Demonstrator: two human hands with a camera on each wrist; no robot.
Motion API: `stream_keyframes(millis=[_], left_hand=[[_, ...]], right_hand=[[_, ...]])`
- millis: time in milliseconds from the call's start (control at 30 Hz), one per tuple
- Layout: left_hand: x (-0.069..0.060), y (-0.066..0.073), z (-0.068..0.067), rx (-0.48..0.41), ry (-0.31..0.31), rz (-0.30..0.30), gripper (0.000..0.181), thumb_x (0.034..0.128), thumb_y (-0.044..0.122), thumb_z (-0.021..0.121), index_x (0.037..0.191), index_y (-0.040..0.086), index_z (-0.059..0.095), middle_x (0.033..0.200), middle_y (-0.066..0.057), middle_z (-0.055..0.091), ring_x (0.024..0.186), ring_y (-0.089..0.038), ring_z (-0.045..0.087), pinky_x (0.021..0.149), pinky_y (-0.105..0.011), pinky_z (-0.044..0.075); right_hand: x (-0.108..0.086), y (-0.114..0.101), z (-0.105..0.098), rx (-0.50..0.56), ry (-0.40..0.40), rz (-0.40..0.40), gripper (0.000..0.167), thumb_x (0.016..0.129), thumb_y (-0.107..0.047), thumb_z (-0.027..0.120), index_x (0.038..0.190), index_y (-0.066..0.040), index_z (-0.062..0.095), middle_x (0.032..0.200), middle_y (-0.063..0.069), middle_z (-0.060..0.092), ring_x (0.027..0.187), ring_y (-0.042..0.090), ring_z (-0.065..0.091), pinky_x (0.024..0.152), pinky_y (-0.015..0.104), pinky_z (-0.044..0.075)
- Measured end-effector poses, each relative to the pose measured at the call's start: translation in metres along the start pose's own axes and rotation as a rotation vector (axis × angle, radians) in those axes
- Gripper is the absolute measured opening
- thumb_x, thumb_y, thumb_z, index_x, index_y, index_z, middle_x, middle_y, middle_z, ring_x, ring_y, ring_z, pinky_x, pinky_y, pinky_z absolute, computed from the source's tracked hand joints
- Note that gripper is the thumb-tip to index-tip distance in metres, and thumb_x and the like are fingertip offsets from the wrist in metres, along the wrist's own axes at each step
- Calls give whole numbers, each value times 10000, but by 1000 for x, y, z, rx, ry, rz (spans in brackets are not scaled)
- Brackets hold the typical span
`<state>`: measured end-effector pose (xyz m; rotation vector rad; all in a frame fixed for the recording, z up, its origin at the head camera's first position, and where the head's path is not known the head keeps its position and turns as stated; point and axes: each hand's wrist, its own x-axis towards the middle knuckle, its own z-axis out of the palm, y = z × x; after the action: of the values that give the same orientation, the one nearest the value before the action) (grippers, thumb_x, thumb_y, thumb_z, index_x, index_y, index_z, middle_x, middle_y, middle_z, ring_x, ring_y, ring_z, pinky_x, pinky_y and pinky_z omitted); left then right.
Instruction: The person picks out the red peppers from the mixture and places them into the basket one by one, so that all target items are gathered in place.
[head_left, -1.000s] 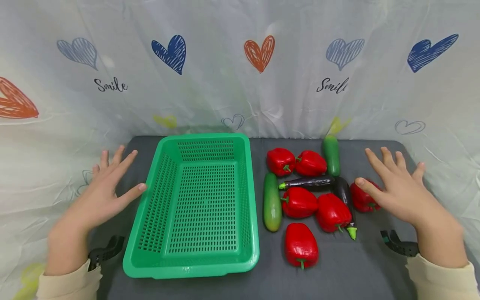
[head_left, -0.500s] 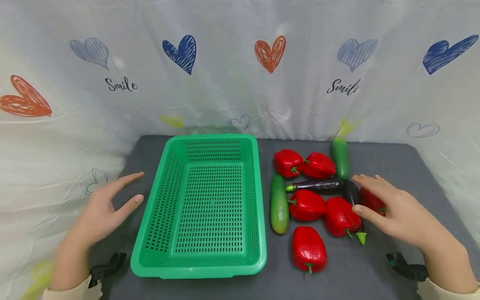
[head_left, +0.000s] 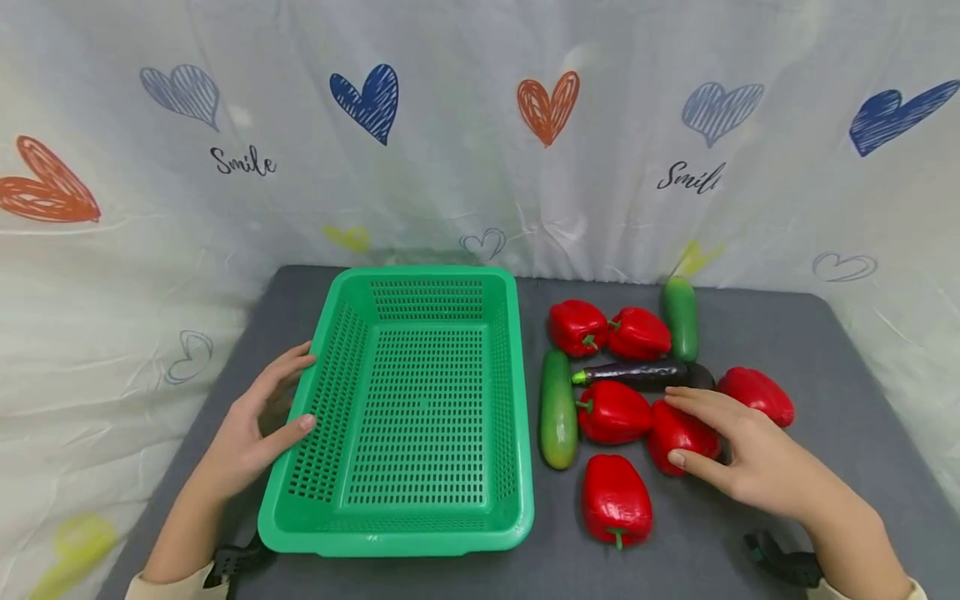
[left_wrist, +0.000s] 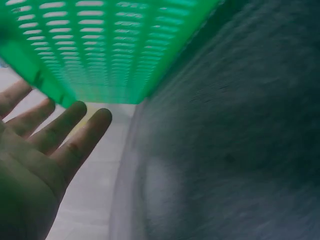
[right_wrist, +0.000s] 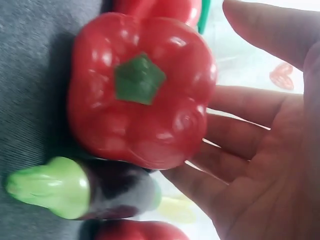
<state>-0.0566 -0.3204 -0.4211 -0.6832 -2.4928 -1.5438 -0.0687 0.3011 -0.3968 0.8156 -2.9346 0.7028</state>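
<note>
Surface: dark grey table (head_left: 675, 537) | landmark: green basket (head_left: 393, 546), standing directly on it | just beside the basket's right wall: one cucumber (head_left: 558, 408) | more to the right of the basket: six red peppers (head_left: 615, 412), one eggplant (head_left: 633, 372) lying crosswise between them | farther right from the basket: second eggplant (head_left: 702, 377), partly hidden, and second cucumber (head_left: 680, 318)

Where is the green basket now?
In the head view, the basket stands on the left half of the table, just left of the nearer cucumber.
</note>
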Motion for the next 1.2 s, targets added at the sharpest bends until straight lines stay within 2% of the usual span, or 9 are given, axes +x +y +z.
stream_keyframes(millis=[67, 200, 300, 367, 467, 600, 700, 867, 1200], left_hand=[[-1, -3, 4, -13, 10, -7, 791, 946, -175, 647, 1669, 15, 391, 1776, -183, 251, 1565, -114, 398, 1127, -166, 404], [-1, -10, 11, -136, 53, 28, 763, 928, -222, 597, 1643, -58, 388, 1768, -230, 236, 1575, -170, 402, 1146, -206, 409], [3, -13, 16, -236, 81, 93, 727, 915, -250, 548, 1612, -124, 385, 1753, -279, 233, 1574, -218, 402, 1143, -233, 415], [4, -15, 19, -285, 97, 129, 709, 908, -259, 524, 1596, -154, 384, 1746, -297, 238, 1549, -245, 432, 1106, -248, 437], [3, -17, 21, -316, 116, 152, 694, 906, -259, 509, 1583, -177, 381, 1742, -296, 254, 1504, -251, 486, 1026, -253, 470], [3, -19, 23, -328, 127, 150, 687, 906, -256, 504, 1578, -186, 381, 1741, -290, 268, 1474, -250, 521, 997, -254, 484], [4, -19, 24, -320, 129, 141, 690, 903, -253, 506, 1579, -176, 393, 1741, -285, 274, 1497, -245, 499, 1055, -255, 472], [5, -17, 24, -308, 138, 117, 692, 907, -234, 524, 1585, -141, 426, 1744, -273, 283, 1558, -255, 421, 1143, -253, 417], [5, -17, 26, -333, 178, 176, 634, 863, -257, 533, 1493, -227, 465, 1704, -354, 289, 1590, -319, 356, 1209, -287, 357]], right_hand=[[-2, 1, 3, -6, -11, 13, 726, 872, -401, 936, 1489, -137, 661, 1463, -6, 655, 1321, 227, 602, 957, 403, 607], [-7, 3, 6, -16, -10, 15, 728, 868, -390, 940, 1496, -149, 661, 1487, 4, 636, 1335, 225, 581, 970, 340, 581], [-11, 3, 7, -27, -4, 23, 720, 879, -401, 929, 1501, -155, 664, 1507, 19, 622, 1346, 241, 573, 975, 388, 582], [-12, 3, 8, -30, -8, 24, 720, 889, -410, 919, 1511, -159, 658, 1518, 21, 613, 1350, 248, 571, 957, 485, 598], [-13, 3, 8, -27, -13, 16, 716, 902, -393, 908, 1525, -158, 645, 1518, 12, 611, 1350, 243, 571, 944, 549, 603], [-16, 4, 10, -32, 1, -2, 688, 901, -314, 907, 1519, -156, 649, 1502, -10, 622, 1344, 219, 576, 968, 465, 600], [-19, 4, 12, -26, 12, -3, 681, 893, -286, 912, 1512, -169, 652, 1484, -33, 630, 1338, 203, 576, 978, 411, 591], [-19, 4, 14, -11, 19, 5, 674, 880, -318, 929, 1489, -213, 661, 1445, -78, 633, 1311, 148, 563, 943, 442, 606], [-18, 4, 19, 59, 25, -7, 647, 864, -301, 944, 1446, -257, 664, 1419, -112, 624, 1267, 61, 557, 937, 271, 582]])
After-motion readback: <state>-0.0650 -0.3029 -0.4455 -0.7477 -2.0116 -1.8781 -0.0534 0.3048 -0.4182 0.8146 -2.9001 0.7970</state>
